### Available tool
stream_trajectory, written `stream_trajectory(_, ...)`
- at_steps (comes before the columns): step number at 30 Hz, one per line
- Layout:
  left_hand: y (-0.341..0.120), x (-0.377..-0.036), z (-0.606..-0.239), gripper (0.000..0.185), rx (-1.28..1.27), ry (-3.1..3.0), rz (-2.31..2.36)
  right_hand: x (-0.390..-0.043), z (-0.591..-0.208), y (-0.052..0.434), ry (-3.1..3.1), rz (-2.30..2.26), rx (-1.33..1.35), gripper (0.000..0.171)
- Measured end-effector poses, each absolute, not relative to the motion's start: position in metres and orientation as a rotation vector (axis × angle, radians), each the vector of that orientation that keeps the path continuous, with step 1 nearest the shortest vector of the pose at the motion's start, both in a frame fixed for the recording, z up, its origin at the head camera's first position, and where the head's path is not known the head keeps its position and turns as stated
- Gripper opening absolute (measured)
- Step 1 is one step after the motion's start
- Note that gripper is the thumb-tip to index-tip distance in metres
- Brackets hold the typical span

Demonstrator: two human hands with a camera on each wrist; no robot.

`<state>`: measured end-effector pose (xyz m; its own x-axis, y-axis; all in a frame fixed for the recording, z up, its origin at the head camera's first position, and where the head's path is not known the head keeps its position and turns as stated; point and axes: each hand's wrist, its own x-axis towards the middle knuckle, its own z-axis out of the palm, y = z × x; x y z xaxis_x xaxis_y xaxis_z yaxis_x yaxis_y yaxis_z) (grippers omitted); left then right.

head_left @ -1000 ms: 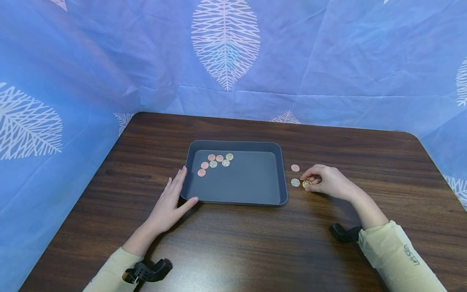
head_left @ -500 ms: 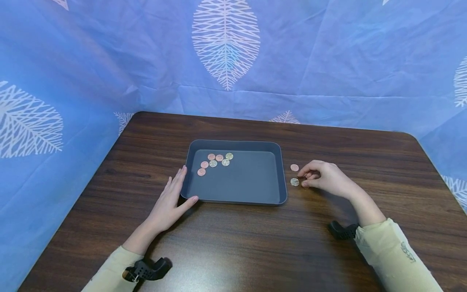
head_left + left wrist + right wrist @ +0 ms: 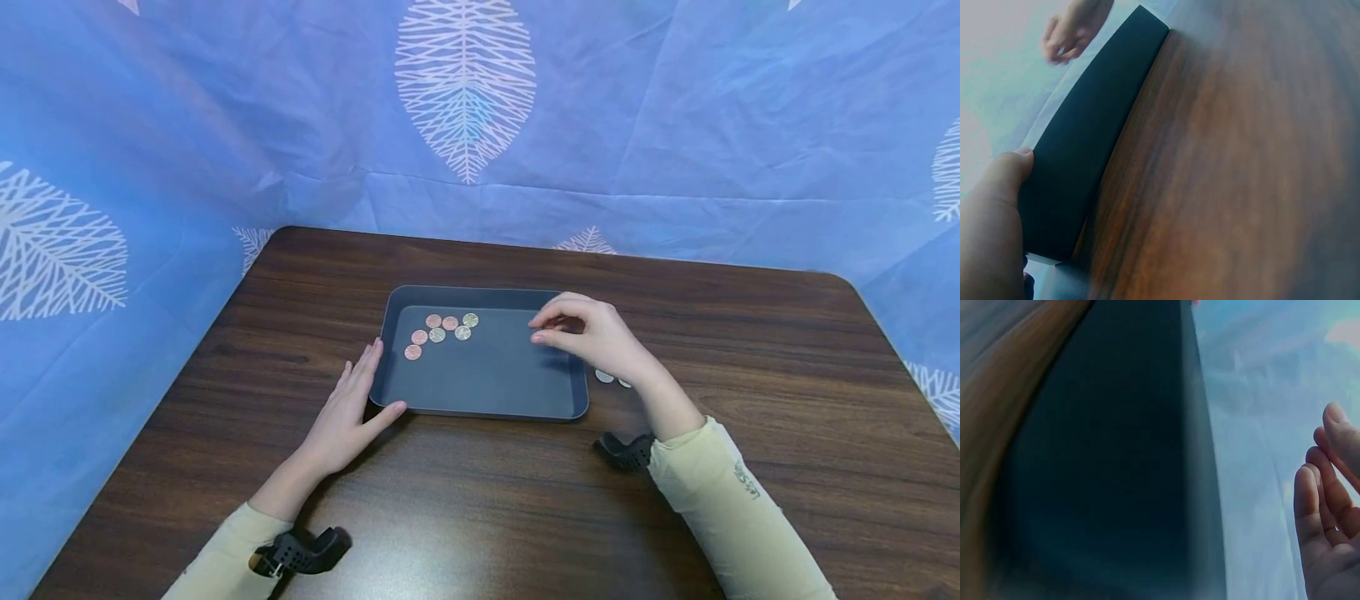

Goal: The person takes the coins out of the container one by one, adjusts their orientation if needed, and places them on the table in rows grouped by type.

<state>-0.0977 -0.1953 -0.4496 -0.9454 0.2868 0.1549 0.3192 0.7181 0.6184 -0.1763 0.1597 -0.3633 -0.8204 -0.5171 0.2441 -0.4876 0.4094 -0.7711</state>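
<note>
Clock centred on the dark-grey rectangular tray (image 3: 487,379), 12 at its far edge. Our left hand (image 3: 345,425): fingers straight, thumb spread, grasping nothing, braced on the tray wall at 8 to 9. Our right hand (image 3: 588,333): above the tray at 2, thumb and fingers curved toward each other; no coin shows, so we can't tell if it's carrying one. Seven small round copper-pink and gold-toned coins (image 3: 437,335) lie inside around 10. Two pale round discs (image 3: 604,377) sit on the brown wood-grain table (image 3: 480,500) just past 3, one partly hidden by our right wrist. If we're carrying: lower fingertips to the tray floor, release flat, avoid brushing neighbours.
</note>
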Motion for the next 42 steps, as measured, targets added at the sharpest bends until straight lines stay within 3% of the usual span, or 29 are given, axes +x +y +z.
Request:
stream_trajectory(7, -0.197, -0.098, -0.449, 0.087, -0.513, -2.854, -1.034, -0.198, -0.349, 0.101, 2.496, -1.465, -1.089, 0.013)
stream_trajectory(15, -0.195, -0.098, -0.45, 0.087, -0.507, -2.867, -1.054, -0.204, -0.363, 0.064, 2.387, -1.57, -1.008, 0.012)
stream_trajectory(31, -0.196, -0.098, -0.447, 0.087, -0.502, -2.875, -1.059, -0.215, -0.403, 0.056, 2.644, -1.277, -0.716, 0.017)
stream_trajectory(42, -0.196, -0.098, -0.448, 0.087, -0.502, -2.874, -1.043, -0.213, -0.41, 0.052, 2.69, -0.928, -0.778, 0.031)
